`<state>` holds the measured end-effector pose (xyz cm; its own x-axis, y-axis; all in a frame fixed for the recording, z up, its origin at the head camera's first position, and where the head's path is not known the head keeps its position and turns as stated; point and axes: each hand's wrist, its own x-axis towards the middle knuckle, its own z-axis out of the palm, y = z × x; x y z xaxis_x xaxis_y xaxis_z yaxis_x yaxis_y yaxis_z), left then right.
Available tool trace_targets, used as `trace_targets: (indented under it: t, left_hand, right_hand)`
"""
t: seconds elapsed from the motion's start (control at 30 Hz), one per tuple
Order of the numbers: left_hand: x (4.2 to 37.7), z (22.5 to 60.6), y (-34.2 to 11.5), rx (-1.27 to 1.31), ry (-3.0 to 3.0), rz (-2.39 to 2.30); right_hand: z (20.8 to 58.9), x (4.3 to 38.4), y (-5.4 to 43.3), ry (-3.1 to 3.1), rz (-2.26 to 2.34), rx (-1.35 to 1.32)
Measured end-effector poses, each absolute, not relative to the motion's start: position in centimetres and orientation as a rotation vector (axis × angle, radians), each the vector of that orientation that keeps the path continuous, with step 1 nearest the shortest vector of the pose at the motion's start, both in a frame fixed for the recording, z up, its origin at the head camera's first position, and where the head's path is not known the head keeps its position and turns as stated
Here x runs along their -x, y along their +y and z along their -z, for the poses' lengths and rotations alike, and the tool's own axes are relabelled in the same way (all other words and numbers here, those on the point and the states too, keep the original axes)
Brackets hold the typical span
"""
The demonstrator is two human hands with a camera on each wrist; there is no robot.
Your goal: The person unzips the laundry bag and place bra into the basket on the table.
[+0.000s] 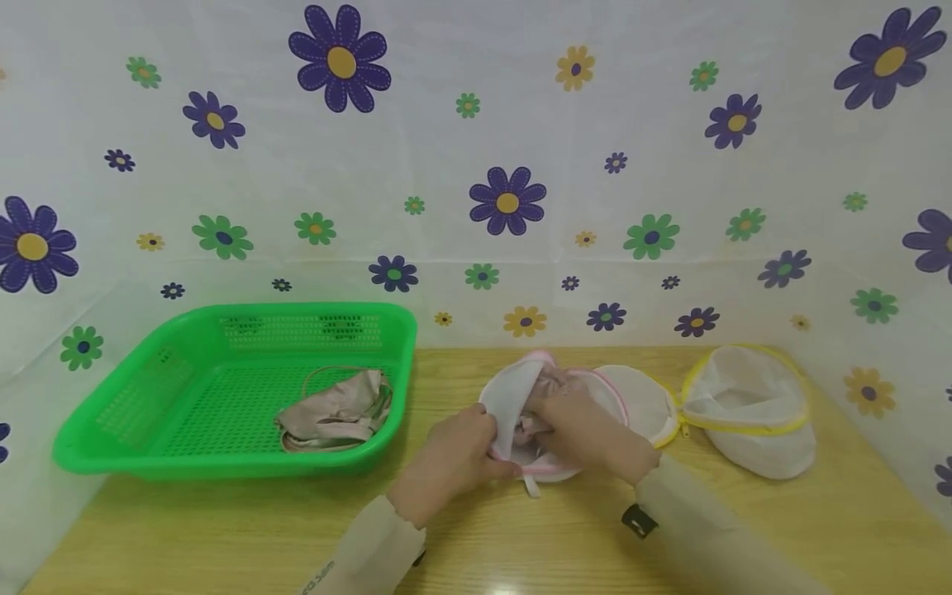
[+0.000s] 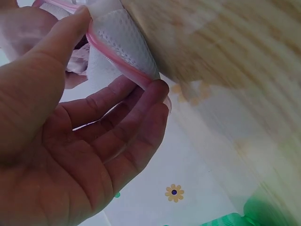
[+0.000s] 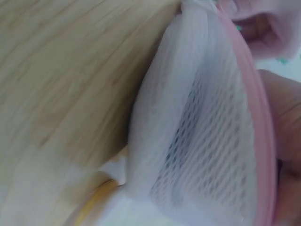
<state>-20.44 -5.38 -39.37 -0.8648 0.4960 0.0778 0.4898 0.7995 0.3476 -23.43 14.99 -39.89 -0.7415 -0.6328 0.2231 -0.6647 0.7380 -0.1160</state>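
Note:
A white mesh laundry bag (image 1: pixel 513 392) with a pink zip edge stands unzipped at the middle of the table. At its near left rim my left hand (image 1: pixel 451 454) grips the edge, thumb on one side and fingertips on the other, as the left wrist view also shows. My right hand (image 1: pixel 583 426) reaches into the bag's mouth against a crumpled greyish-pink cloth item (image 1: pixel 549 382); its fingertips are hidden there. In the right wrist view the mesh wall (image 3: pixel 202 127) covers much of that hand.
A green plastic basket (image 1: pixel 223 459) stands at the left, with another greyish-pink cloth item (image 1: pixel 338 413) inside. To the right lies an opened white mesh bag (image 1: pixel 759 446) with yellow trim, its round lid (image 1: pixel 632 401) partly behind the pink-edged bag. A flowered sheet (image 1: pixel 416 149) hangs behind the table.

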Motion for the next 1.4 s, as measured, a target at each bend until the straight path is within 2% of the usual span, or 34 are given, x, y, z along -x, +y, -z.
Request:
trace_targets:
  t: [0.2, 0.67, 0.83, 0.97, 1.17, 1.27, 1.4]
  left_hand:
    - [20.5, 39.4, -5.4, -0.793, 2.944, -0.596]
    - [20.5, 40.2, -5.9, -0.776, 2.908, -0.622]
    - [20.7, 40.3, -6.0, -0.786, 2.903, -0.638]
    - [20.7, 40.2, -6.0, -0.764, 2.874, -0.601]
    - [20.5, 39.9, -6.0, -0.733, 2.857, -0.593]
    - [20.5, 39.8, -6.1, -0.73, 2.863, -0.586]
    - [20.5, 39.8, -6.1, -0.716, 2.865, -0.574]
  right_hand:
    - [39.8, 24.5, 17.0, -2.798, -0.563, -1.09]
    - [40.2, 25.4, 19.8, -2.969, -1.566, -0.956]
    - [40.5, 25.5, 20.4, -2.929, -1.718, -0.883]
    - [40.2, 24.7, 20.0, -2.893, -1.542, -0.988]
    - [39.7, 22.3, 18.5, -2.715, -0.775, -1.188]
    - [39.7, 21.5, 18.1, -2.548, -0.508, -1.146]
    - [39.5, 21.0, 18.2, -2.408, -0.386, -1.029]
